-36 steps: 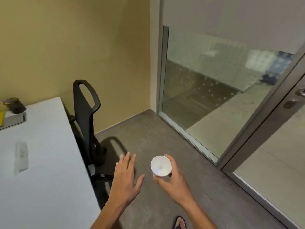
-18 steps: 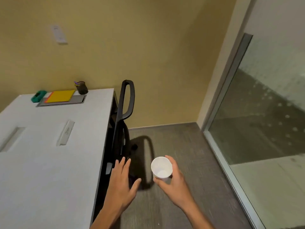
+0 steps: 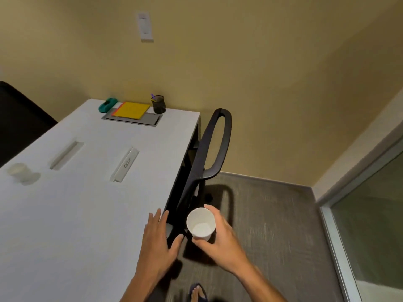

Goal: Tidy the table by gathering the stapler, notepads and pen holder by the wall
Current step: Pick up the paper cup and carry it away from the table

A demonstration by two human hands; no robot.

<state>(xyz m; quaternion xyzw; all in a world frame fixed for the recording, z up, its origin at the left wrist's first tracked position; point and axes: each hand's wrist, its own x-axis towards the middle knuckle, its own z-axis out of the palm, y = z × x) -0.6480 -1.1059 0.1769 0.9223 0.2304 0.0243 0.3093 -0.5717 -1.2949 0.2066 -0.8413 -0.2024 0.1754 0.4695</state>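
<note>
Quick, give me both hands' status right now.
Left hand: open, fingers spread, holding nothing.
Right hand: closed around a white paper cup.

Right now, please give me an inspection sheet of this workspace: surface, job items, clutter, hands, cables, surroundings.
Surface: white table, mostly bare, with a grey hatch and two slot covers set into it.
Job's things: green stapler, yellow notepads and black pen holder sit together at the wall end.
Clutter: a blurred pale cup near the table's left edge.
Hands: left hand open, empty, over the table's edge; right hand holds a white paper cup.
Cables: nothing seen.
Surroundings: black chair beside the table, yellow wall with a white switch, glass partition on the right.
</note>
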